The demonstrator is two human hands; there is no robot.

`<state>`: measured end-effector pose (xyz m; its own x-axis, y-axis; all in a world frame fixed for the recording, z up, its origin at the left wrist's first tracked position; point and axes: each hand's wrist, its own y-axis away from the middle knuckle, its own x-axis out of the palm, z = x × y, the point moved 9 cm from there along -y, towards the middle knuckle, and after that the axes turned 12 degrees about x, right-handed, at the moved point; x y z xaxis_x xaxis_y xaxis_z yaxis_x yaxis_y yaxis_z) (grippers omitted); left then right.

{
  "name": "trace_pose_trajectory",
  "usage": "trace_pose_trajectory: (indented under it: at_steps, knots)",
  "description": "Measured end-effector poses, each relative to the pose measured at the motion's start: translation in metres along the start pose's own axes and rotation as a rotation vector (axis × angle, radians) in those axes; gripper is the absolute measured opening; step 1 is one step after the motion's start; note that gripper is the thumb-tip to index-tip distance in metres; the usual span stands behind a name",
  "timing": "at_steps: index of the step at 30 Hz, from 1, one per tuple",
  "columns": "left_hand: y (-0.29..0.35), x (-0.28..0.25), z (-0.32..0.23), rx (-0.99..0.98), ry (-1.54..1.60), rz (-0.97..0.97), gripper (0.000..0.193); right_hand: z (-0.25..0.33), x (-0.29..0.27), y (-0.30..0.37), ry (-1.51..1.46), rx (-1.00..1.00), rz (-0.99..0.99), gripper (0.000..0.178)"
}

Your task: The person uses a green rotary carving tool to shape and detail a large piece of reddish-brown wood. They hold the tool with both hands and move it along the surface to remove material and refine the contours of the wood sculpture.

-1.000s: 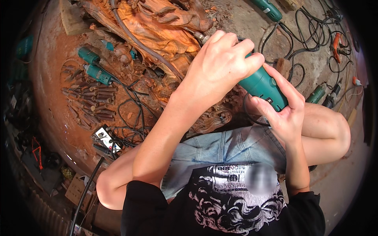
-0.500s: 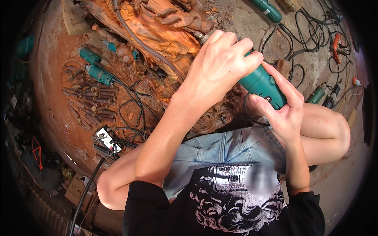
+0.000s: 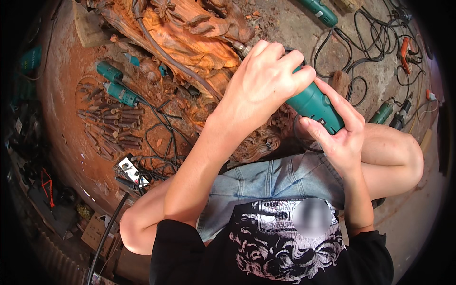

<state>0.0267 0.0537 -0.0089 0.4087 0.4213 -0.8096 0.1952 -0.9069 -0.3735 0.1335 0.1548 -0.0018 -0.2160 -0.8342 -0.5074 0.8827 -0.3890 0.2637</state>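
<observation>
A green die grinder is held in both my hands, tilted with its metal nose up and to the left. My left hand wraps over the front of the body from above, its fingers closed round it. Around the rear end, my right hand has its thumb on the near side and fingers on the far side. The nose meets the edge of a large orange-brown wood carving; the bit's tip cannot be made out. A dark cord loops by the tool's rear.
Left on the dusty ground lie two green power tools, a pile of carving bits and a white power strip with tangled cords. Another green grinder lies top right, near black cables and an orange-handled tool.
Both hands keep their hold on the die grinder, with hardly any movement. The surroundings have shifted very slightly in the view.
</observation>
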Motion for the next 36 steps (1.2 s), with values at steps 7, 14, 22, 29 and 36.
trace_pose_trajectory:
  at_steps: [7, 14, 22, 29, 36]
  knots:
    - [-0.007, 0.000, -0.008, 0.017, -0.027, -0.084, 0.034, 0.009, -0.018, -0.003, 0.095, -0.071, 0.021, 0.067]
    - [-0.020, -0.015, -0.015, 0.025, -0.119, -0.533, 0.027, 0.052, -0.057, -0.020, 0.427, -0.166, 0.137, 0.071]
    - [-0.007, -0.032, -0.012, 0.029, -0.030, -0.556, 0.028, 0.089, -0.042, -0.011, 0.493, -0.140, 0.220, 0.069]
    - [-0.007, -0.054, -0.021, -0.023, 0.059, -0.838, 0.029, 0.033, -0.093, 0.001, -0.608, 0.038, 0.214, 0.044]
    - [-0.006, -0.050, -0.009, -0.158, -0.028, -0.921, 0.028, 0.041, -0.073, -0.027, -0.350, -0.230, 0.262, 0.080]
